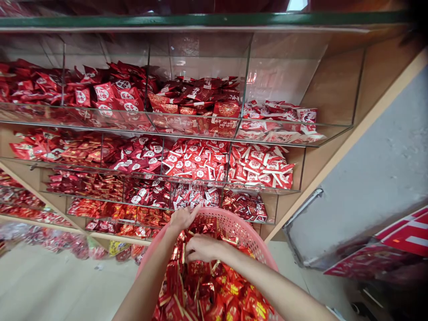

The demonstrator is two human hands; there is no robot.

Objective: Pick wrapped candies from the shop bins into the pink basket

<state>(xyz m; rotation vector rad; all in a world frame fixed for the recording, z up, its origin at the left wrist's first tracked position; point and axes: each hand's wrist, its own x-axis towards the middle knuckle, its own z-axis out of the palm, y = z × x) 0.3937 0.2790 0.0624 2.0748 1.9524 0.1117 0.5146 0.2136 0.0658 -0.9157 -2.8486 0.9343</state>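
A pink plastic basket point(245, 227) with a perforated wall stands in front of me, filled with small shiny red and gold wrapped packets point(230, 285). At its far rim is my left hand point(183, 218), closed on the edge with the thumb pointing right. My right hand point(203, 248) reaches into the basket from the right. Its fingers curl down among the packets, and the fingertips are partly hidden, so whatever they grip does not show clearly.
Tiered shelves with clear dividers point(246, 76) hold red packets point(197, 160) beyond the basket. Plastic bags point(78, 245) lie along the floor point(60, 285) at left. A grey wall point(368, 178) and red printed boards point(364, 258) stand at right.
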